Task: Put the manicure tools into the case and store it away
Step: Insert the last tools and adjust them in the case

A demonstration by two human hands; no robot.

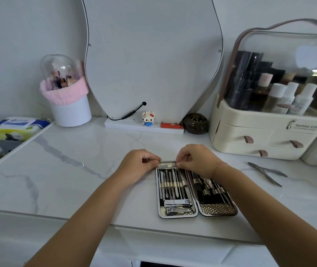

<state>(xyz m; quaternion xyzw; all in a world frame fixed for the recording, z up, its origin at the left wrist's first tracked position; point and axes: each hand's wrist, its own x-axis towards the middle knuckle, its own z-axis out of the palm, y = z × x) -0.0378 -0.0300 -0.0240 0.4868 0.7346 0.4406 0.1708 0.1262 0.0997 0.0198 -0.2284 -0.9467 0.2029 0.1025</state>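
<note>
Case [219, 208] lies open flat on the surface [76, 180] near the front edge, so both halves are reachable; most slots filled. Left hand [138, 160] and right hand [196, 158] at far end of left half, fingers curled, pinching a small tool [168, 166] from both ends, likely feeding it under the top strap. Nippers [267, 173] loose to the right, well apart: not yet packed. Organizer [265, 135] behind, probable storage spot.

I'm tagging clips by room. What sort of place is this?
Most likely a dressing table at home: a mirror, a cosmetics organizer with bottles, and a brush holder.
</note>
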